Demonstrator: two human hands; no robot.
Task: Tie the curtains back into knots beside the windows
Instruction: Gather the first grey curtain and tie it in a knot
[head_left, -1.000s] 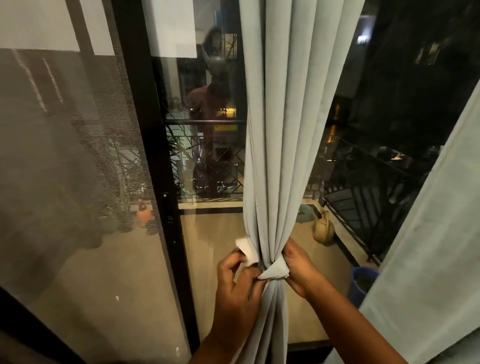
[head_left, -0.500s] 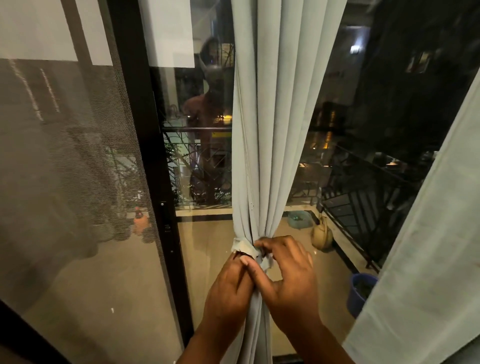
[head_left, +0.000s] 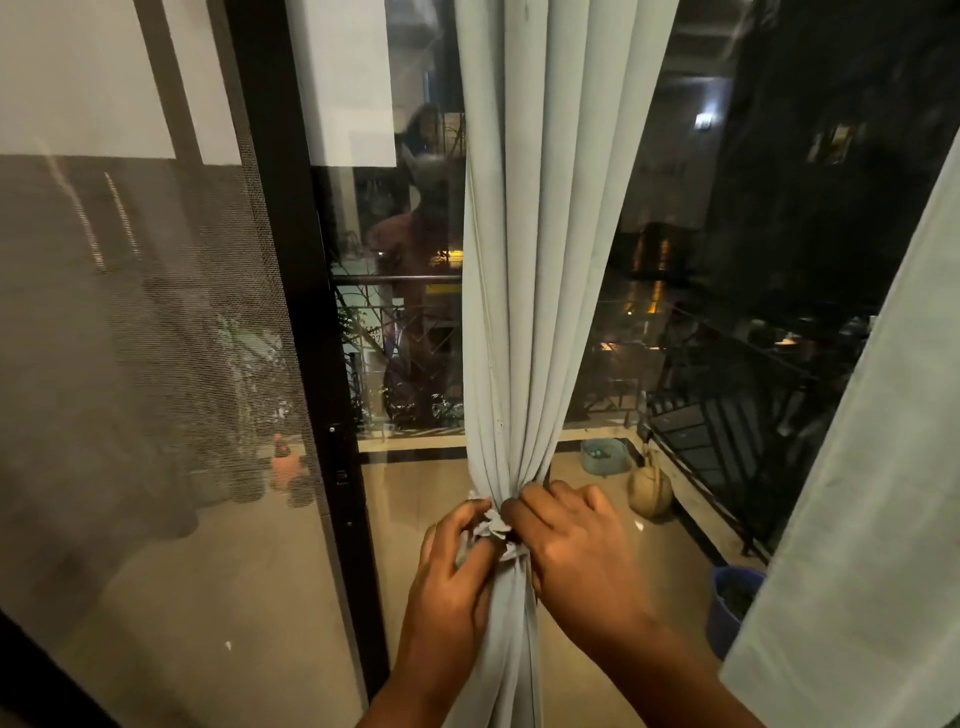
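We see the pale grey curtain (head_left: 540, 260) gathered into a narrow bundle before the glass door (head_left: 415, 545). Our left hand (head_left: 452, 577) and right hand (head_left: 574, 551) both pinch the white tie-back (head_left: 491, 526) wrapped round it. A second curtain (head_left: 872, 519) hangs at right, near a blue bucket (head_left: 727, 608) outside.

The curtain (head_left: 524, 260) at twelve o'clock is matt pale grey-green cloth, smooth, falling in soft folds. A narrow strip (head_left: 493, 525) of the same sort of cloth, paler and crumpled, wraps it at the centre. A second curtain (head_left: 878, 493) at three o'clock is the same matt cloth, lying flatter. The door frame (head_left: 306, 312) at eleven o'clock looks like black metal with a dull sheen. The screen (head_left: 156, 338) at nine o'clock is fine grey mesh, rough-looking. The glass (head_left: 405, 208) is glossy and mirrors the room. The railing (head_left: 727, 415) at two o'clock is dark metal. The bucket (head_left: 727, 608) at four o'clock looks like blue plastic.
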